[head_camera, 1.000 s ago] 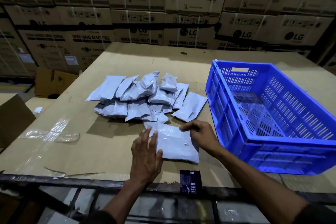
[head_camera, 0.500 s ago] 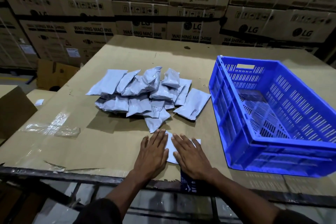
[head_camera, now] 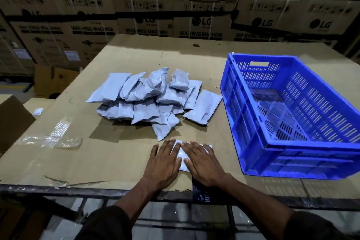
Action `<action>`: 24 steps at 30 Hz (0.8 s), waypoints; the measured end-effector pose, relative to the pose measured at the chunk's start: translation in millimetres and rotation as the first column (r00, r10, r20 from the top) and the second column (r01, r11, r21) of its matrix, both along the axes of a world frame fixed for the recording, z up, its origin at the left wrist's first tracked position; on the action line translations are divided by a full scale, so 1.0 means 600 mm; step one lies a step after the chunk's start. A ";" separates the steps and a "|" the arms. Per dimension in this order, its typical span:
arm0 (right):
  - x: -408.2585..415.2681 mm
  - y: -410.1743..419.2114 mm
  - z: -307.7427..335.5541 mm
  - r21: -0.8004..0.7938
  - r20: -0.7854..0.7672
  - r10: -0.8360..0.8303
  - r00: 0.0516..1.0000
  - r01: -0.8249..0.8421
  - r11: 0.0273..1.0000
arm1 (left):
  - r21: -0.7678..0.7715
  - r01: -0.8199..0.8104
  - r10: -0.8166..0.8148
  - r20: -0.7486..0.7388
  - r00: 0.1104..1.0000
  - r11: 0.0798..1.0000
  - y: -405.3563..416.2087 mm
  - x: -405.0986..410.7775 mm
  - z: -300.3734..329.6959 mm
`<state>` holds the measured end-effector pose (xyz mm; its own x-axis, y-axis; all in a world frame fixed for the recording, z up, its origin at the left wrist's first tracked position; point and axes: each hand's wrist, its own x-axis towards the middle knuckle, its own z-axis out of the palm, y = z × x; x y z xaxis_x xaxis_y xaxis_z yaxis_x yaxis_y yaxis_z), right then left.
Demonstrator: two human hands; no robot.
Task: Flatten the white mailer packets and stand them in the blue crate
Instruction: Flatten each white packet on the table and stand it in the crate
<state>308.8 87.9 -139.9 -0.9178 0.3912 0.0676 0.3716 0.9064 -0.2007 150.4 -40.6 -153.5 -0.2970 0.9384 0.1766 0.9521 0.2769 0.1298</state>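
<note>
One white mailer packet (head_camera: 182, 157) lies flat near the front edge of the cardboard-covered table (head_camera: 109, 158). My left hand (head_camera: 163, 163) and my right hand (head_camera: 202, 162) rest palm-down on it, fingers spread, covering most of it. Behind them sits a loose pile of several white mailer packets (head_camera: 153, 95). The blue crate (head_camera: 251, 122) stands to the right with nothing inside it.
Stacked washing-machine cartons (head_camera: 175, 6) form a wall behind the table. A strip of clear tape (head_camera: 50, 141) lies on the table's left side. A dark printed label (head_camera: 200, 194) hangs at the front edge. Brown boxes (head_camera: 11, 121) stand to the left.
One second ago my hands held the packet by its edges. Both palms have since come down flat on it and stayed pressing there.
</note>
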 end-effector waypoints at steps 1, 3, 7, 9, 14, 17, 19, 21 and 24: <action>-0.001 -0.001 0.003 -0.007 0.009 -0.002 1.000 0.002 1.000 | -0.005 0.000 0.000 0.005 1.000 1.000 -0.001 0.000 0.001; 0.000 -0.001 0.010 -0.020 0.033 0.007 0.999 -0.006 1.000 | -0.021 0.003 -0.003 0.006 1.000 1.000 -0.005 -0.001 0.002; 0.012 0.004 0.018 -0.030 0.074 0.054 0.996 -0.052 0.998 | -0.033 0.001 -0.002 -0.011 1.000 0.999 -0.001 -0.005 0.008; 0.018 0.006 0.023 -0.019 0.088 0.070 0.994 -0.068 0.997 | -0.033 0.001 -0.001 -0.024 1.000 0.999 -0.001 -0.005 0.008; 0.036 0.018 0.028 -0.015 0.100 0.104 0.990 -0.103 0.995 | -0.027 -0.008 0.010 0.048 0.999 1.000 -0.001 -0.006 0.006; 0.046 0.021 0.026 -0.001 0.008 0.085 0.996 -0.085 0.996 | 0.029 0.018 -0.022 0.127 0.992 0.999 -0.011 -0.002 0.000; 0.042 0.020 0.032 -0.045 -0.084 0.046 0.995 -0.050 0.998 | 0.130 0.066 -0.090 0.184 0.979 0.989 -0.022 -0.003 0.000; 0.036 0.019 0.045 -0.120 -0.145 0.013 0.989 -0.030 0.992 | 0.236 0.086 -0.131 0.182 0.974 0.968 -0.026 -0.004 0.000; 0.040 0.016 0.058 -0.183 -0.199 0.075 0.977 -0.112 0.977 | 0.391 0.020 -0.092 0.166 0.982 0.920 -0.016 0.000 0.005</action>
